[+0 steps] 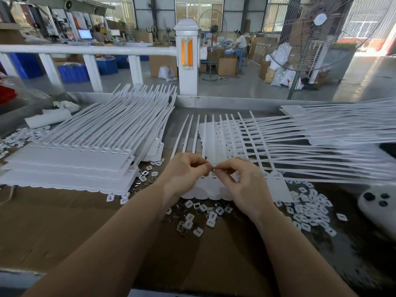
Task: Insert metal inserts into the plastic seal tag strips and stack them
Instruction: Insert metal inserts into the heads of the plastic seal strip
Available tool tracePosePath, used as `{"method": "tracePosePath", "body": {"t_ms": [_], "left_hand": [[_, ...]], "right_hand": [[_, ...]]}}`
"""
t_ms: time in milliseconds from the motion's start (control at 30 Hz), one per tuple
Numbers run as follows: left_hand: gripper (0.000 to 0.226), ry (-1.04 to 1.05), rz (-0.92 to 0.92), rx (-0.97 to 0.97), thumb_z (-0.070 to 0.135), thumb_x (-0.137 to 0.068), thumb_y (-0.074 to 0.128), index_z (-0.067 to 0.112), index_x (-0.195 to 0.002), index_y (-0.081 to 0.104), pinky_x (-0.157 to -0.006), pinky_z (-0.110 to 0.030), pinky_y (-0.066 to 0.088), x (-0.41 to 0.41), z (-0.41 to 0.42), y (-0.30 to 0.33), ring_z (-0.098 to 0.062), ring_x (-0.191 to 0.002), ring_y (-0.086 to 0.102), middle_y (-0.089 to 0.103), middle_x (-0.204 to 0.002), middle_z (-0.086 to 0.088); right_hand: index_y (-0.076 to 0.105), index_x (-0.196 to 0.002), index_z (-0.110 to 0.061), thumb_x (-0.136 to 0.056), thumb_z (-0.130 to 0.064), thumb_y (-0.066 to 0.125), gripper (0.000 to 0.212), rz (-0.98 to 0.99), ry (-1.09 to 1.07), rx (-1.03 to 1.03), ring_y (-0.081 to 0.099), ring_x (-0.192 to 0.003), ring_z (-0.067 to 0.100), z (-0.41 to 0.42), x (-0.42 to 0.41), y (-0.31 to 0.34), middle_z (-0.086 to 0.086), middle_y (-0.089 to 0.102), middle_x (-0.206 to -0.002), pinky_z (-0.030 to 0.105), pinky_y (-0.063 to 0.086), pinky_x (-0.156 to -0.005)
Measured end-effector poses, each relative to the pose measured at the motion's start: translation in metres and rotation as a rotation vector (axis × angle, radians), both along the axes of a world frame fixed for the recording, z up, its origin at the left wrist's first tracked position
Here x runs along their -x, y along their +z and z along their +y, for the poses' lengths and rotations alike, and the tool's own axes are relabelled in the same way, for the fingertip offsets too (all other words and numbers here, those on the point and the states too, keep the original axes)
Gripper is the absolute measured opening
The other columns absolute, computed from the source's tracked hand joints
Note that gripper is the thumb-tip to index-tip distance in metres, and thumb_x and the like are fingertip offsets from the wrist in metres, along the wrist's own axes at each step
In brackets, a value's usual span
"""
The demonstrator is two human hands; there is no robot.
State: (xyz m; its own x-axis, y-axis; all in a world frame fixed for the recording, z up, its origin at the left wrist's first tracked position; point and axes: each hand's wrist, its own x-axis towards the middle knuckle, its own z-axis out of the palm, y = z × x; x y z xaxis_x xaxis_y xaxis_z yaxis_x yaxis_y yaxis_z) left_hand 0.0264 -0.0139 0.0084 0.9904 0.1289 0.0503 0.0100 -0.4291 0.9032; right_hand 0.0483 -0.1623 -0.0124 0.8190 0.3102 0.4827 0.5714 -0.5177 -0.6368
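Observation:
A white seal tag strip [211,190] lies flat in front of me, its tails pointing away. My left hand [184,173] and my right hand [244,181] meet above its row of slots, fingertips touching, and pinch a small metal insert [213,168] between them. Loose metal inserts [192,219] and small white caps lie on the cardboard just below the strip. A stack of white strips [70,166] sits to the left. More strips [300,144] fan out to the right.
White caps [308,213] are scattered at the right, beside a white object with dark knobs [377,206]. More small parts [17,138] lie far left. A metal table rim [235,101] and a white railing [85,50] run behind.

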Motion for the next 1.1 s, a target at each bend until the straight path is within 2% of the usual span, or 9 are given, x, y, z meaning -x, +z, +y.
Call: {"method": "tracePosePath", "body": {"t_ms": [67, 167, 267, 400, 600, 700, 800, 1000, 1100], "left_hand": [[0.006, -0.011, -0.007, 0.003, 0.024, -0.089, 0.061, 0.023, -0.087, 0.067, -0.057, -0.01, 0.035, -0.001, -0.003, -0.001, 0.004, -0.07, 0.056, 0.066, -0.076, 0.009], [0.008, -0.035, -0.025, -0.002, 0.021, -0.088, 0.062, 0.024, -0.083, 0.067, -0.056, -0.006, 0.039, -0.002, -0.005, -0.002, 0.004, -0.069, 0.057, 0.065, -0.073, 0.011], [0.007, -0.059, -0.077, -0.055, 0.015, -0.085, 0.065, 0.019, -0.084, 0.07, -0.063, -0.003, 0.042, -0.002, -0.006, -0.001, 0.003, -0.073, 0.058, 0.066, -0.077, 0.01], [0.007, -0.102, -0.109, -0.19, 0.012, -0.082, 0.068, 0.014, -0.088, 0.072, -0.078, -0.013, 0.05, -0.002, -0.005, 0.003, -0.006, -0.083, 0.064, 0.07, -0.084, 0.004], [0.007, -0.123, -0.064, -0.376, 0.018, -0.086, 0.064, 0.016, -0.09, 0.07, -0.08, -0.021, 0.046, -0.007, -0.002, 0.008, -0.008, -0.084, 0.06, 0.065, -0.082, 0.009], [0.01, -0.04, -0.035, -0.34, 0.017, -0.088, 0.062, 0.014, -0.091, 0.071, -0.085, -0.03, 0.049, -0.013, 0.001, 0.009, -0.013, -0.087, 0.063, 0.07, -0.089, 0.002], [0.012, 0.011, 0.013, -0.316, 0.016, -0.088, 0.061, 0.012, -0.095, 0.071, -0.089, -0.035, 0.049, -0.018, 0.003, 0.007, -0.017, -0.091, 0.062, 0.07, -0.096, -0.002], [0.004, 0.024, 0.105, -0.248, 0.021, -0.086, 0.065, 0.019, -0.087, 0.068, -0.09, -0.036, 0.047, -0.025, 0.001, 0.002, -0.018, -0.09, 0.062, 0.069, -0.093, -0.002], [0.004, 0.003, 0.136, -0.271, 0.023, -0.085, 0.066, 0.022, -0.082, 0.068, -0.097, -0.042, 0.042, -0.028, -0.001, 0.001, -0.021, -0.095, 0.06, 0.069, -0.094, -0.001]], "right_hand": [[0.069, -0.088, -0.017, -0.087, -0.021, 0.063, 0.007, 0.024, 0.0, -0.023, 0.055, -0.084, 0.008, -0.001, -0.002, 0.0, -0.009, 0.065, -0.083, 0.021, 0.042, -0.078], [0.066, -0.085, -0.015, -0.089, -0.019, 0.06, 0.008, 0.071, -0.012, -0.03, 0.054, -0.083, 0.012, -0.001, -0.003, -0.002, -0.007, 0.062, -0.081, 0.024, 0.042, -0.075], [0.062, -0.084, -0.015, -0.089, -0.016, 0.058, 0.007, 0.058, -0.031, 0.029, 0.051, -0.084, 0.013, -0.001, -0.004, -0.005, -0.009, 0.058, -0.08, 0.023, 0.038, -0.075], [0.057, -0.081, -0.019, -0.09, -0.017, 0.057, 0.009, 0.022, -0.032, 0.12, 0.047, -0.085, 0.01, 0.0, -0.004, -0.005, -0.018, 0.047, -0.077, 0.022, 0.033, -0.075], [0.058, -0.082, -0.019, -0.09, -0.017, 0.057, 0.008, 0.007, -0.025, 0.122, 0.048, -0.085, 0.01, -0.001, -0.002, -0.005, -0.012, 0.054, -0.081, 0.025, 0.037, -0.08], [0.061, -0.083, -0.016, -0.089, -0.014, 0.057, 0.008, 0.004, -0.11, 0.026, 0.05, -0.086, 0.012, -0.004, -0.004, -0.006, -0.008, 0.058, -0.082, 0.032, 0.041, -0.085], [0.06, -0.082, -0.018, -0.089, -0.013, 0.057, 0.009, 0.014, -0.165, 0.015, 0.051, -0.087, 0.013, -0.004, -0.006, -0.005, -0.009, 0.058, -0.083, 0.038, 0.042, -0.088], [0.056, -0.079, -0.021, -0.089, -0.013, 0.057, 0.013, 0.038, -0.171, 0.027, 0.051, -0.089, 0.013, -0.004, -0.005, -0.004, -0.008, 0.057, -0.083, 0.037, 0.041, -0.088], [0.057, -0.079, -0.021, -0.089, -0.014, 0.057, 0.012, 0.049, -0.178, 0.022, 0.05, -0.088, 0.012, -0.004, -0.006, -0.003, -0.009, 0.056, -0.082, 0.035, 0.041, -0.087]]}}
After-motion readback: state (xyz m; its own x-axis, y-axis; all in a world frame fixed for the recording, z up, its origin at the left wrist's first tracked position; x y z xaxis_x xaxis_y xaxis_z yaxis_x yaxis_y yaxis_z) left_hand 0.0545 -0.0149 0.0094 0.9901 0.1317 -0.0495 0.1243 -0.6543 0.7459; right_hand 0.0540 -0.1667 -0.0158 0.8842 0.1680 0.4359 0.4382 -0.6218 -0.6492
